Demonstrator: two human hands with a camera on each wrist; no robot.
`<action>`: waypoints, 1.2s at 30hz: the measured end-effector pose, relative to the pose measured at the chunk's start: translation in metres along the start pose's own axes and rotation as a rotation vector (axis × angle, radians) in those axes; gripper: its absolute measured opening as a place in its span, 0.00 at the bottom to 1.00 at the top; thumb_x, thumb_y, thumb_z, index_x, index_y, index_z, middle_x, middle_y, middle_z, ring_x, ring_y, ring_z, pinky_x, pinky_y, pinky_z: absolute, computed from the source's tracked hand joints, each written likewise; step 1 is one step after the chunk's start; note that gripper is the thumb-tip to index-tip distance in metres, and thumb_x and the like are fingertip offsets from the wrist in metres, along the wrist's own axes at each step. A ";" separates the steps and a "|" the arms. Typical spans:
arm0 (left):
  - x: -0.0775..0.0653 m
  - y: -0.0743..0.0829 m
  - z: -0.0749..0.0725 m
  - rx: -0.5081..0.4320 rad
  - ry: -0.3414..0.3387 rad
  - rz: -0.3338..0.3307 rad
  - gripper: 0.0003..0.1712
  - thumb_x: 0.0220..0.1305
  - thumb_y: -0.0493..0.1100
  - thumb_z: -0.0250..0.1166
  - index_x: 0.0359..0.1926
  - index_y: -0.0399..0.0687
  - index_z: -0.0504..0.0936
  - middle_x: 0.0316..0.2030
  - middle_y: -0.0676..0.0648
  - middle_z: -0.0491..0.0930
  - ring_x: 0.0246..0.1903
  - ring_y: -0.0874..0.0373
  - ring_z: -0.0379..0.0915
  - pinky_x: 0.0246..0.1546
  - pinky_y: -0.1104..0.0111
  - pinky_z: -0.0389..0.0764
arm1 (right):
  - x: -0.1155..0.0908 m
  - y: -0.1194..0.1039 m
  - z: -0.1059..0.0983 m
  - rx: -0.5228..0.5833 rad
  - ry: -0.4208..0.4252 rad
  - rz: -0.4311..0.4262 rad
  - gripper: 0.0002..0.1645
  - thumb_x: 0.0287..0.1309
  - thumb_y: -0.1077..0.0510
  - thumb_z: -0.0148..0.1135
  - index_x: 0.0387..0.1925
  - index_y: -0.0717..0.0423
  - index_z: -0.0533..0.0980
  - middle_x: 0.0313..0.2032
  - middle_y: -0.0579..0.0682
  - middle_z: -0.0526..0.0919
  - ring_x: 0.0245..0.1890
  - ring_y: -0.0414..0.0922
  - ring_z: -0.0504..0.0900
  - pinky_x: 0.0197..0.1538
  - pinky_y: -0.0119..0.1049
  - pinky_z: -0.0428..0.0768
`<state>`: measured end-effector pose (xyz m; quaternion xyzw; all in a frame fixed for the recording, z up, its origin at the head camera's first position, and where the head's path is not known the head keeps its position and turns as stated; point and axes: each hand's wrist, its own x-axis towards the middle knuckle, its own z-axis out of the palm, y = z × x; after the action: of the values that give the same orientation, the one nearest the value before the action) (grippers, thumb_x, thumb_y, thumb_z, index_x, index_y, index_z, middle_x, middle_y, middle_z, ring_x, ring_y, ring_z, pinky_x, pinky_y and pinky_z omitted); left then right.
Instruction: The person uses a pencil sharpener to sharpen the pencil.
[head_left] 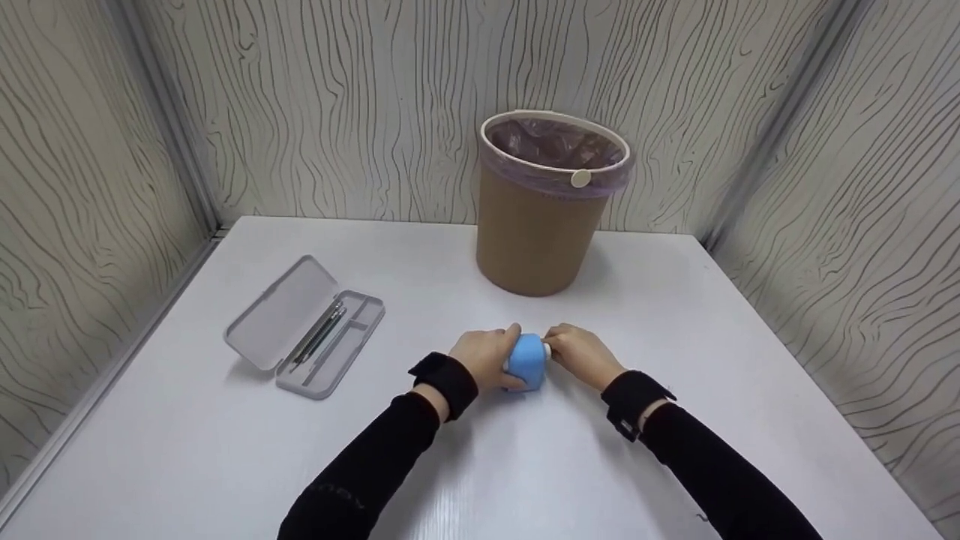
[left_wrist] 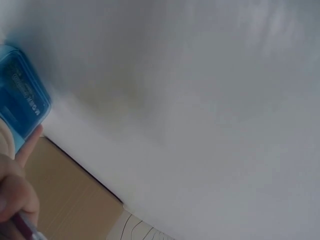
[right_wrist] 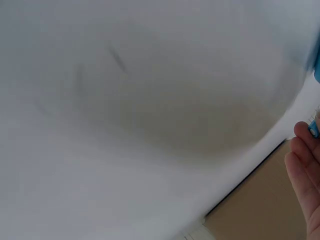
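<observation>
My left hand (head_left: 486,356) grips a blue pencil sharpener (head_left: 527,363) from its left side. In the left wrist view the sharpener (left_wrist: 22,92) shows a see-through blue body with white print. At that view's lower left, the curled fingers (left_wrist: 17,197) of the left hand have a dark pencil (left_wrist: 24,226) with a silver end among them. On the sharpener's right side, my right hand (head_left: 589,355) pinches the small crank handle (right_wrist: 313,129), whose blue tip shows between the fingers in the right wrist view. Most of the crank is hidden.
An open grey pencil case (head_left: 330,384) lies at the left, with several pencils (head_left: 319,335) inside. At the back stands a brown bin (head_left: 536,240) with a purple liner. Patterned walls (head_left: 337,112) enclose the white table (head_left: 600,495) at the back and sides.
</observation>
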<state>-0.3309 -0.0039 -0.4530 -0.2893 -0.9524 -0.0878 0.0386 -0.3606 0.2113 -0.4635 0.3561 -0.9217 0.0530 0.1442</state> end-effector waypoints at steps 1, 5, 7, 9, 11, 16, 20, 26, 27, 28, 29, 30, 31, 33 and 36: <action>0.000 0.000 0.001 0.004 0.004 0.000 0.45 0.56 0.65 0.75 0.65 0.46 0.68 0.51 0.45 0.87 0.47 0.53 0.87 0.50 0.63 0.87 | -0.002 -0.001 0.002 0.011 0.003 0.014 0.06 0.57 0.67 0.70 0.37 0.61 0.87 0.36 0.55 0.90 0.39 0.51 0.89 0.45 0.41 0.88; -0.001 0.002 0.002 0.006 0.027 -0.006 0.43 0.55 0.65 0.75 0.61 0.47 0.69 0.50 0.45 0.88 0.47 0.53 0.88 0.49 0.63 0.87 | -0.009 -0.004 0.006 0.025 0.017 0.036 0.05 0.57 0.65 0.70 0.36 0.63 0.87 0.35 0.56 0.90 0.39 0.52 0.89 0.45 0.41 0.88; -0.001 0.002 0.002 0.002 0.034 -0.011 0.42 0.55 0.65 0.76 0.61 0.47 0.69 0.50 0.46 0.88 0.47 0.53 0.88 0.49 0.63 0.87 | -0.012 -0.005 0.006 0.020 0.012 0.022 0.04 0.58 0.65 0.70 0.35 0.63 0.87 0.33 0.55 0.89 0.37 0.51 0.89 0.43 0.41 0.88; -0.002 0.003 0.002 -0.003 0.043 -0.016 0.43 0.54 0.65 0.76 0.60 0.47 0.69 0.49 0.46 0.88 0.46 0.53 0.88 0.48 0.63 0.87 | -0.015 -0.007 0.006 0.005 0.002 -0.002 0.04 0.58 0.64 0.70 0.33 0.62 0.87 0.31 0.54 0.88 0.35 0.50 0.88 0.41 0.40 0.87; -0.003 0.003 0.002 -0.011 0.047 -0.025 0.43 0.54 0.65 0.76 0.61 0.47 0.69 0.49 0.46 0.88 0.46 0.53 0.88 0.48 0.63 0.87 | -0.018 -0.008 0.006 0.002 0.002 -0.025 0.03 0.58 0.64 0.70 0.33 0.61 0.87 0.30 0.53 0.88 0.33 0.49 0.87 0.39 0.39 0.87; -0.003 0.004 0.002 -0.034 0.053 -0.037 0.43 0.54 0.65 0.76 0.60 0.47 0.70 0.49 0.45 0.88 0.46 0.53 0.88 0.48 0.63 0.87 | -0.029 -0.012 0.006 -0.021 0.023 -0.080 0.04 0.58 0.63 0.70 0.34 0.58 0.88 0.31 0.52 0.88 0.34 0.48 0.87 0.39 0.37 0.87; -0.004 0.005 0.004 -0.038 0.050 -0.043 0.43 0.54 0.65 0.76 0.60 0.46 0.70 0.49 0.45 0.88 0.46 0.53 0.88 0.49 0.63 0.87 | -0.039 -0.017 0.003 -0.064 0.025 -0.143 0.05 0.58 0.65 0.69 0.36 0.58 0.88 0.32 0.51 0.88 0.35 0.47 0.86 0.39 0.35 0.86; -0.003 0.004 0.003 -0.037 0.060 -0.041 0.42 0.54 0.64 0.76 0.59 0.45 0.71 0.48 0.45 0.89 0.45 0.52 0.88 0.47 0.62 0.87 | -0.051 -0.022 -0.005 -0.136 0.032 -0.195 0.09 0.55 0.68 0.69 0.39 0.59 0.86 0.36 0.51 0.87 0.38 0.46 0.86 0.42 0.33 0.86; -0.003 0.004 0.002 -0.040 0.058 -0.044 0.42 0.54 0.64 0.76 0.59 0.45 0.71 0.48 0.45 0.89 0.45 0.52 0.88 0.47 0.61 0.87 | -0.053 -0.023 -0.007 -0.144 0.036 -0.203 0.09 0.55 0.68 0.69 0.39 0.59 0.86 0.36 0.51 0.87 0.38 0.46 0.85 0.42 0.33 0.86; -0.003 0.004 0.002 -0.041 0.055 -0.048 0.41 0.54 0.64 0.77 0.58 0.46 0.71 0.48 0.45 0.89 0.45 0.52 0.88 0.47 0.61 0.87 | -0.055 -0.024 -0.009 -0.147 0.038 -0.209 0.09 0.56 0.67 0.69 0.40 0.59 0.86 0.36 0.51 0.87 0.39 0.46 0.85 0.42 0.33 0.86; -0.002 0.004 0.002 -0.044 0.051 -0.052 0.41 0.54 0.64 0.77 0.58 0.46 0.71 0.48 0.45 0.89 0.45 0.52 0.88 0.47 0.61 0.87 | -0.056 -0.024 -0.011 -0.147 0.042 -0.216 0.08 0.57 0.66 0.69 0.40 0.59 0.86 0.37 0.51 0.87 0.39 0.46 0.85 0.43 0.33 0.86; -0.002 0.004 0.001 -0.049 0.044 -0.057 0.41 0.54 0.64 0.77 0.58 0.46 0.71 0.48 0.45 0.89 0.45 0.52 0.88 0.48 0.61 0.87 | -0.057 -0.025 -0.012 -0.143 0.051 -0.225 0.07 0.58 0.66 0.69 0.40 0.59 0.85 0.36 0.50 0.87 0.39 0.45 0.85 0.42 0.34 0.86; -0.002 0.004 0.001 -0.049 0.038 -0.061 0.40 0.54 0.65 0.77 0.57 0.47 0.71 0.48 0.45 0.89 0.46 0.52 0.88 0.48 0.61 0.87 | -0.058 -0.025 -0.014 -0.135 0.062 -0.233 0.06 0.58 0.64 0.69 0.39 0.58 0.85 0.36 0.50 0.87 0.38 0.45 0.85 0.41 0.34 0.86; -0.001 0.004 0.001 -0.048 0.023 -0.073 0.41 0.54 0.65 0.76 0.58 0.47 0.71 0.49 0.45 0.88 0.47 0.53 0.88 0.49 0.61 0.87 | -0.058 -0.026 -0.019 -0.119 0.078 -0.245 0.06 0.59 0.63 0.70 0.39 0.58 0.85 0.35 0.50 0.87 0.37 0.45 0.85 0.40 0.33 0.86; -0.001 0.004 0.000 -0.040 0.009 -0.077 0.41 0.54 0.65 0.76 0.59 0.47 0.71 0.50 0.45 0.88 0.48 0.53 0.87 0.49 0.61 0.87 | -0.059 -0.027 -0.027 -0.110 0.109 -0.261 0.05 0.58 0.62 0.71 0.38 0.57 0.84 0.34 0.49 0.87 0.36 0.44 0.84 0.38 0.32 0.85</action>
<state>-0.3280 -0.0010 -0.4524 -0.2526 -0.9607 -0.1098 0.0338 -0.2951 0.2347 -0.4553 0.4612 -0.8599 0.0022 0.2190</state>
